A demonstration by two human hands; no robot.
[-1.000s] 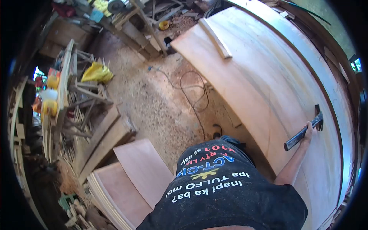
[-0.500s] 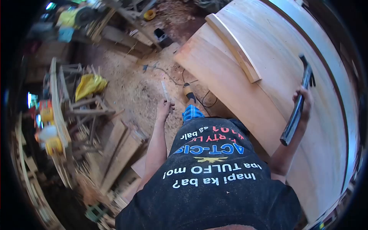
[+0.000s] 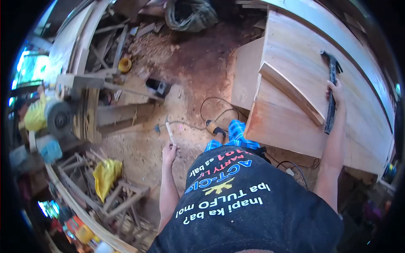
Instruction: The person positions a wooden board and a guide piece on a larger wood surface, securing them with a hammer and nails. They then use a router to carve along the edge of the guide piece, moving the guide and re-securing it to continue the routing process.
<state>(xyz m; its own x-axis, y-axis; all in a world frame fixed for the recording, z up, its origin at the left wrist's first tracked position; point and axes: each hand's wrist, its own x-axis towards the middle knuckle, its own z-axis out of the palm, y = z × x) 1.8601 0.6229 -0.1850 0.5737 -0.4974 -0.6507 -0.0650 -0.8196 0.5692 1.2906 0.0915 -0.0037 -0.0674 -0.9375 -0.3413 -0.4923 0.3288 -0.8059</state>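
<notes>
Gripping a dark hammer (image 3: 332,71) around its handle, the right hand (image 3: 336,92) is closed at the right of the head view, over a broad wooden sheet (image 3: 280,137); whether the hammer touches the sheet cannot be told. The left hand (image 3: 170,153), well to the left, has its fingers closed on the near end of a thin pale stick (image 3: 169,132), which points toward the far side above the dusty floor (image 3: 192,137); what sort of stick it is cannot be made out. A curved piece of wood (image 3: 291,93) lies on the sheet, near the hammer and left of it. The hammer looks stiff and tough, probably heaviest at its far end, where the head is; a full grip low on the handle would likely suit it best. The stick seems light and perhaps easy to snap, better pinched near one end. Upside down on the black shirt (image 3: 261,217), white writing reads "Inapi ka ba? Ipa TULFO mo!", with "ACT-CIS" in blue and, partly lost in folds, "PARTY LI" and "101 sa bal" beyond. No brand is readable on the hammer.
</notes>
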